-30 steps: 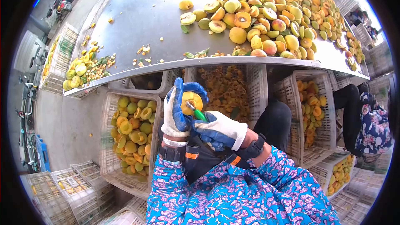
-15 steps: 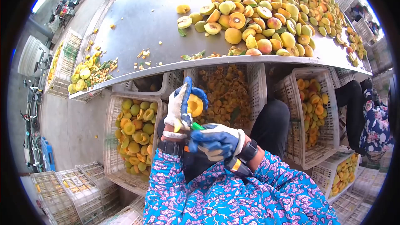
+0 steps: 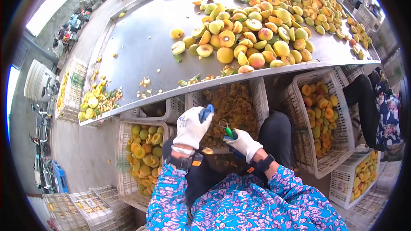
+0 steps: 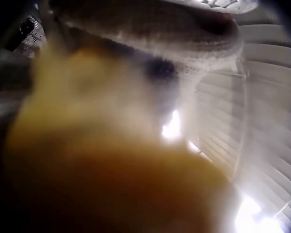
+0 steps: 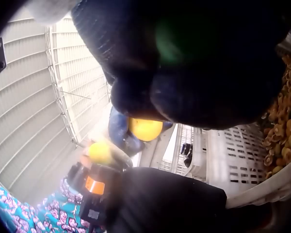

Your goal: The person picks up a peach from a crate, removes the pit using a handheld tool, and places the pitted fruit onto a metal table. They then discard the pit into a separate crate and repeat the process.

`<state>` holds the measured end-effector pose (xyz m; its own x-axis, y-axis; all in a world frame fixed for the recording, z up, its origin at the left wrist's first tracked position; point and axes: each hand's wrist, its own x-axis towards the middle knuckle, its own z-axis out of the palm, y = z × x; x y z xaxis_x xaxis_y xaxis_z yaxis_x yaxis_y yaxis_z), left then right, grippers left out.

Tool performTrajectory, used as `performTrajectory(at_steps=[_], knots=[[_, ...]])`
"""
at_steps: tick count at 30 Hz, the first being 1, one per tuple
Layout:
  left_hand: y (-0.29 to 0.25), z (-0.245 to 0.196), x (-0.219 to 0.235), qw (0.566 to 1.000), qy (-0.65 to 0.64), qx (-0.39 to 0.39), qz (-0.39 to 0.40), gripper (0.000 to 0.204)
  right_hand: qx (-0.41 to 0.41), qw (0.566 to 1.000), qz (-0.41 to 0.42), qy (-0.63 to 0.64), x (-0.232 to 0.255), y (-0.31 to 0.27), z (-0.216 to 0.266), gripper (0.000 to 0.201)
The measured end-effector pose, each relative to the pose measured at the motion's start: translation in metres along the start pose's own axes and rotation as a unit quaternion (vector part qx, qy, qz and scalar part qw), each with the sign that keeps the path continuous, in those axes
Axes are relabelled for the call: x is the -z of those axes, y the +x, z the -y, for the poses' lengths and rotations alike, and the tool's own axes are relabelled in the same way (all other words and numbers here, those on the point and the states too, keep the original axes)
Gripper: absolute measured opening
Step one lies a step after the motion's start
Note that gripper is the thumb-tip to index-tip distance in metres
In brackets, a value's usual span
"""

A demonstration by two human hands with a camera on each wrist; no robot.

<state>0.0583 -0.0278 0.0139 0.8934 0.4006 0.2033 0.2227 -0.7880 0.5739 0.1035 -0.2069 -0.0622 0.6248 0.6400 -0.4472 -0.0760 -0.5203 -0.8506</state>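
**Pitting fruit over the middle crate**

Holding a yellow fruit half (image 5: 145, 129) in curled gloved fingers, the left hand (image 3: 192, 127) sits at the frame's centre, just left of the pit crate (image 3: 258, 86). The right hand (image 3: 243, 143), a little lower and to the right, is closed round a green-handled pitting tool (image 3: 229, 132), its tip raised toward the crate. In my judgement the step goes best if the tool is kept above the pit crate, so that scooped stones fall in, and the cleaned half is carried to the crate of halves (image 3: 121, 167) at lower left. A firm but gentle hold should avoid bruising the flesh. More fruit (image 3: 239, 34) is piled on the steel table (image 3: 141, 38) across the upper frame.
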Motion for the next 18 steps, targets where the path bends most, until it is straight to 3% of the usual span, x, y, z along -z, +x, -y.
performTrajectory(at_steps=[1,2,4,6,7,9,11,13,15,18], knots=[[0.001,-0.006,0.008,0.996,0.036,-0.078,-0.009,0.033,-0.007,0.999,-0.005,-0.032,0.004,-0.003,0.004,0.025],[0.002,-0.012,0.023,0.998,0.044,-0.048,0.010,0.029,-0.028,1.000,-0.002,-0.007,0.007,-0.004,0.001,0.027],[0.002,0.009,0.052,0.991,0.105,-0.044,-0.074,0.026,-0.067,0.997,0.006,0.044,0.013,-0.003,-0.009,0.029],[0.000,0.034,0.093,0.980,0.142,0.110,-0.090,0.027,-0.086,0.996,-0.002,0.023,0.017,-0.008,0.000,0.030],[0.001,0.040,0.114,0.943,0.224,0.237,-0.063,0.027,-0.096,0.995,-0.004,0.010,0.018,-0.009,0.002,0.031],[-0.011,0.083,0.144,0.896,0.362,0.255,-0.034,0.027,0.000,0.998,-0.033,-0.055,0.007,-0.001,-0.019,0.034],[-0.015,0.118,0.164,0.843,0.398,0.357,0.063,0.031,-0.004,0.998,-0.008,-0.058,0.012,-0.005,-0.007,0.035],[-0.006,0.127,0.162,0.874,0.400,0.274,-0.012,0.034,-0.037,0.998,0.024,-0.033,0.016,-0.005,-0.003,0.036],[0.041,0.089,0.146,0.943,0.233,0.230,-0.060,0.039,-0.047,0.998,0.039,-0.032,0.019,-0.006,-0.001,0.036],[0.121,0.064,0.104,0.984,0.110,0.132,-0.054,0.043,-0.022,0.998,0.031,-0.046,0.016,-0.004,-0.006,0.038]])
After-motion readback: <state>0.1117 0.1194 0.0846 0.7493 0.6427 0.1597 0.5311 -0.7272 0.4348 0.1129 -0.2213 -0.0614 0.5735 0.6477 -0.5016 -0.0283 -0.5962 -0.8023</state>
